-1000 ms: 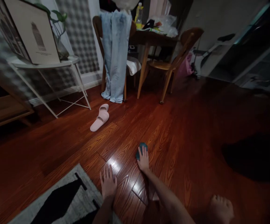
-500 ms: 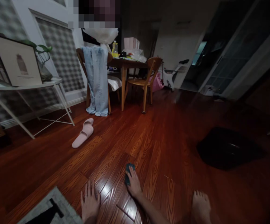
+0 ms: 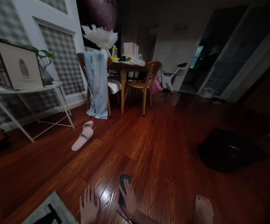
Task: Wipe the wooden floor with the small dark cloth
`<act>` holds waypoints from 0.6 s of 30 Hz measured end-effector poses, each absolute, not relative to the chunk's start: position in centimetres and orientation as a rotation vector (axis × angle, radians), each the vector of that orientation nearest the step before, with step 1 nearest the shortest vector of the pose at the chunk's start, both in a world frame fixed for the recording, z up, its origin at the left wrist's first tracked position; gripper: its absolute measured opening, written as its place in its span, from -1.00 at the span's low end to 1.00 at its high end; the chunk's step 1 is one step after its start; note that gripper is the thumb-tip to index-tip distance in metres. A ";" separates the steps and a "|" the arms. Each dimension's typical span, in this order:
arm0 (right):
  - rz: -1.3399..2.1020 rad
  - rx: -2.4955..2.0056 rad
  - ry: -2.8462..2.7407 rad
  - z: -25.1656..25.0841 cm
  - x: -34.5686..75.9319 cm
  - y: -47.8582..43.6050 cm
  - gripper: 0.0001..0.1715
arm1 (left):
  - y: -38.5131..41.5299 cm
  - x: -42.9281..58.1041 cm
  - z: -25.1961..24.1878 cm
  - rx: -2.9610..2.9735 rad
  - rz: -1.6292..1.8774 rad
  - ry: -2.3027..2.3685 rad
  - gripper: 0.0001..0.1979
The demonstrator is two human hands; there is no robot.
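- Dark teal oblong cloth (image 3: 123, 178), seemingly fabric in this dimness, lies on glossy red-brown wooden floor (image 3: 144, 149), long axis pointing away from the person.
- Right hand (image 3: 129, 199), nearer, covers it, grip flattened, fingers outstretched.
- Left hand (image 3: 89, 206): spread, empty, leftward.

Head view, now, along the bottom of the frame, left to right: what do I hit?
Grey-and-black rug → left hand → right hand, with a dark cloth or pad under it → bare foot.
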State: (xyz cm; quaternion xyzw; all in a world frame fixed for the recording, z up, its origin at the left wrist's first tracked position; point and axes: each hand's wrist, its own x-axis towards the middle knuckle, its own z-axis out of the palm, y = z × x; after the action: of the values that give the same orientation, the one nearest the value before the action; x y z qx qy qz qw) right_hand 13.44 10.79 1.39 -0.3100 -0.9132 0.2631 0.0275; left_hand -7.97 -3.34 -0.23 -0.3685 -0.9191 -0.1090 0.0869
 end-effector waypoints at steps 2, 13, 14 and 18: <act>0.946 -0.660 -2.876 1.4 11.9 9.0 0.09 | -3.3 -8.0 -0.5 -1.089 -0.346 -2.736 -0.33; 0.651 -1.360 -2.628 4.0 14.0 20.5 0.01 | -3.5 -7.8 -0.3 -1.081 -0.421 -2.706 -0.33; 0.599 -1.441 -2.583 3.9 15.3 21.5 -0.01 | -3.5 -7.8 -0.3 -1.079 -0.421 -2.708 -0.32; 0.462 -1.575 -2.464 2.6 18.5 21.7 -0.01 | -3.5 -7.8 -0.1 -1.079 -0.411 -2.719 -0.32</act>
State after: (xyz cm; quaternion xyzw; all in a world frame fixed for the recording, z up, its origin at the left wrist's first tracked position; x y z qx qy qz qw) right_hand 18.46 21.73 2.60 -0.5298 -0.8289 0.1552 0.0902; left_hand -7.76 -3.49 -0.07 -0.3637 -0.9164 -0.1384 0.0938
